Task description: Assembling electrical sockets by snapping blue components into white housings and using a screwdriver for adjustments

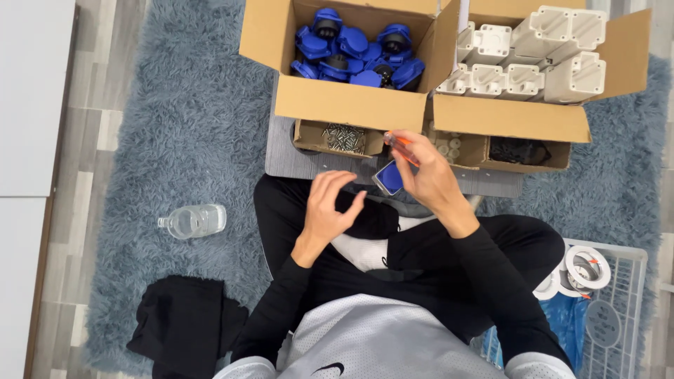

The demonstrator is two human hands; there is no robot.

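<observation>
Top-down view of a person sitting cross-legged on a shaggy blue-grey rug (189,126). Right hand (428,175) is clamped on an orange-handled tool (401,149), prob. a screwdriver, tip pointing down at a small blue part (388,177) that sits just below the hand, over the lap. Can't tell if the part rests on the leg or is held. Left hand (330,207) is beside it w/ fingers curled apart, holding nothing.

At the rug's far edge: a cardboard box of blue parts (354,52), a box of white plastic pieces (533,60), and in front of them a small tray of screws (342,138). A clear water bottle (193,220) lies near the rug's left edge; a white wire basket (618,309) is at right.

Risk, as a judgement: the blue part looks loosely supported, so the tool tip could slip off and jab the leg, or the part could drop into the deep pile.
</observation>
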